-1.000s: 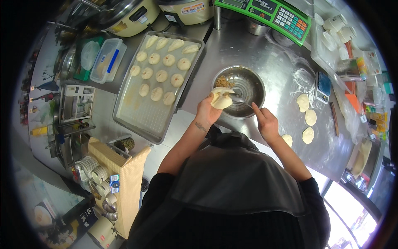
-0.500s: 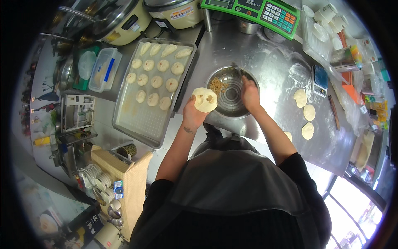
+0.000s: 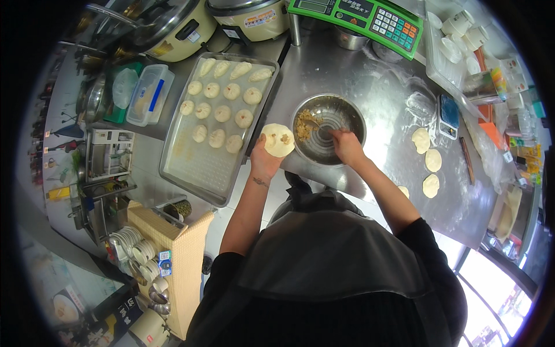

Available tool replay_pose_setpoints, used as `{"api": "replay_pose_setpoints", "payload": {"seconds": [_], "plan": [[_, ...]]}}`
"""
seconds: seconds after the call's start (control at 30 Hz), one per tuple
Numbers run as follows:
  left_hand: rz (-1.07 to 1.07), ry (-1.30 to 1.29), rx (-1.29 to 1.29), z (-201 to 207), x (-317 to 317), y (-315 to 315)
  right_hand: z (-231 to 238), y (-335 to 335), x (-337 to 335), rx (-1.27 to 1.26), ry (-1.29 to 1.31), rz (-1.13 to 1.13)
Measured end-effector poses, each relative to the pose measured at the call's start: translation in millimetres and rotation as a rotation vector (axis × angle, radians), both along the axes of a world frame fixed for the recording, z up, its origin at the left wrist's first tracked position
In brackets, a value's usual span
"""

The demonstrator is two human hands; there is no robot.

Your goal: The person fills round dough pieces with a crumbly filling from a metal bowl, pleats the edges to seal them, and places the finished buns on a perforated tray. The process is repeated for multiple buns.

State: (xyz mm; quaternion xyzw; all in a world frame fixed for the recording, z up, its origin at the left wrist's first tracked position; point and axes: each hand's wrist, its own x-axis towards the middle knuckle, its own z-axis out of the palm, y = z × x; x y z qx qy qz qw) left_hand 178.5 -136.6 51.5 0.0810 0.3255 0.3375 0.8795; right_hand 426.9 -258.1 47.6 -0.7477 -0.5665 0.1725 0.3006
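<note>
On the fingers of my left hand (image 3: 265, 163) lies a round dough wrapper (image 3: 273, 148), with a few bits of filling on it; the thumb rests at its edge. Just right of it stands a steel bowl (image 3: 341, 110) with crumbly brown filling (image 3: 303, 130) along its left side. My right hand (image 3: 350, 148) reaches over the bowl's right part, its fingers closed round the handle of a spoon (image 3: 313, 123). The spoon's head touches the filling. Left of my hands is a metal tray (image 3: 196, 169) with rows of shaped buns (image 3: 222, 114).
Flat dough rounds (image 3: 432, 160) lie to the right on the floury steel table (image 3: 381, 133), by a small scale (image 3: 448, 117) and a dark stick (image 3: 467, 160). A green scale (image 3: 358, 23) and rice cookers (image 3: 250, 18) stand at the back. A lidded plastic box (image 3: 147, 95) sits left of the tray.
My right hand has come down from the bowl's right wall, and the spoon now shows in the filling. My left hand with the wrapper has shifted slightly left, away from the bowl.
</note>
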Motion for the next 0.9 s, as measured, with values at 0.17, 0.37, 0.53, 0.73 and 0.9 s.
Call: {"api": "replay_pose_setpoints", "payload": {"seconds": [0.17,0.37,0.53,0.73,0.9], "plan": [[-0.014,0.062,0.058,-1.4,-6.7,6.7,42.7,-14.2,29.6,-0.291,-0.122,-0.180],[-0.038,0.005,0.064,-4.7,-9.8,4.5,110.5,64.8,68.4,-0.601,-0.315,-0.070],[-0.049,0.028,0.028,-8.4,-7.5,1.0,122.5,128.8,5.1,-0.552,-0.439,0.137],[-0.016,0.032,0.020,-14.3,-11.8,5.1,106.0,70.7,-54.1,-0.649,-0.455,0.370],[-0.034,0.004,0.017,-16.0,-10.4,6.5,69.7,52.4,-2.6,-0.456,-0.411,-0.035]]}}
